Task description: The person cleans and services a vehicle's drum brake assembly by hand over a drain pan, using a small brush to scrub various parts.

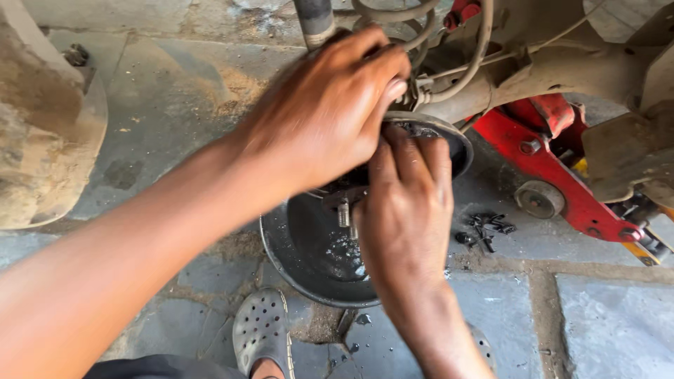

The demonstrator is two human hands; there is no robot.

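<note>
Nearest, below the right wrist, is one grey perforated rubber clog on the stone-slab floor; a second shows only as a sliver beside the forearm. Just above it sits one round black metal drain pan, wet with oily fluid, directly beneath both sets of fingers.

The right hand is clenched, its fingers curled onto the rim of the round dark metal brake backing plate; what they pinch is hidden. The left hand reaches across from above, fingers bent and pressing the same hub, thumb down; whether it grips anything I cannot tell. Under the fingers one threaded steel stud hangs over the pan.

To the right of the fingers lies a small heap of black bolts, too bunched to count. Beyond stands one red floor jack under the rusty beige axle.

Risk, as I judge it: oily fingers could slip and drop a small part into the pan, or a loose bolt could roll away.
</note>
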